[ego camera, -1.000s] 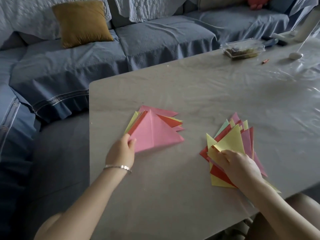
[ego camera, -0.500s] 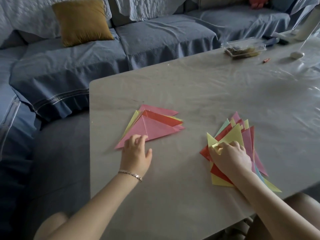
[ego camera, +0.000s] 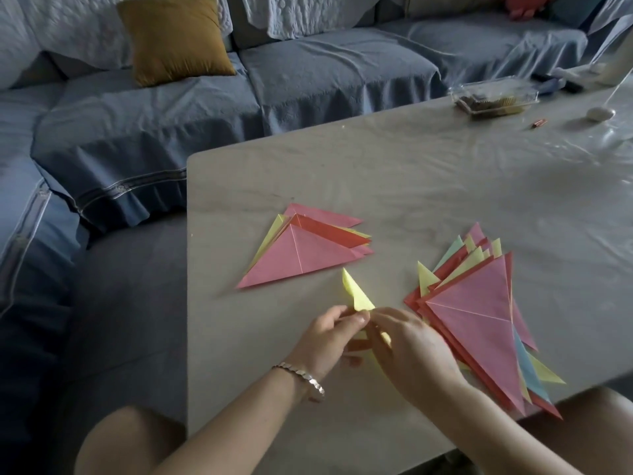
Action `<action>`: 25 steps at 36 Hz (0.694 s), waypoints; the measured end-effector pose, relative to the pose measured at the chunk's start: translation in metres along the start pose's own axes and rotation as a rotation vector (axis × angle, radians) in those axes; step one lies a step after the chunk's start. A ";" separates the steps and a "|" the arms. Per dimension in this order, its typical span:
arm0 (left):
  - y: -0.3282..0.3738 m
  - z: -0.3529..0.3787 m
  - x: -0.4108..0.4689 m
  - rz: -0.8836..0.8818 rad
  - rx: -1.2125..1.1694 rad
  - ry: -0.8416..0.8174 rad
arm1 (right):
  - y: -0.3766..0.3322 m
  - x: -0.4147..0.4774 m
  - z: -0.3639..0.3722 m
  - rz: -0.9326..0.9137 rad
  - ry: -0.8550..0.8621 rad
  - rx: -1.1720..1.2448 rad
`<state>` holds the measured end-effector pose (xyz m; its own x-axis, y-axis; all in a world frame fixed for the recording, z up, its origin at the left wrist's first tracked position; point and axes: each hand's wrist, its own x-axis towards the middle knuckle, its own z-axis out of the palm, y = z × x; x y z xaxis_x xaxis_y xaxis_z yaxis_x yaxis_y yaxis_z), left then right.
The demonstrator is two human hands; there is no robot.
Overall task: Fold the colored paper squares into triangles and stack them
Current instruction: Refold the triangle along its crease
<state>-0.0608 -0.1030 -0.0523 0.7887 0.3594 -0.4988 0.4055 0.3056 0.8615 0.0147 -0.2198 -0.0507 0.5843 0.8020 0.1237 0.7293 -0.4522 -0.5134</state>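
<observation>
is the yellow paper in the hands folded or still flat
Folded, at least partly: the yellow paper sticks up as a narrow creased point, pinched between the left hand and right hand. Its lower part is hidden.

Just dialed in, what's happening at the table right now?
A person is working a yellow paper sheet between the left hand and right hand, just above the grey table. A pile of folded paper triangles topped with pink lies ahead on the left; a larger fanned pile of coloured paper sits to the right.
</observation>
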 end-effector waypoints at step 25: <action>0.036 -0.060 0.055 0.241 1.164 0.212 | 0.032 -0.004 0.022 -0.218 -0.295 -0.076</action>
<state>-0.0309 -0.0195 -0.0544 0.8541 0.4685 -0.2257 0.5180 -0.7276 0.4497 0.0283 -0.2287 -0.0862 0.2924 0.9557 -0.0325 0.8561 -0.2768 -0.4365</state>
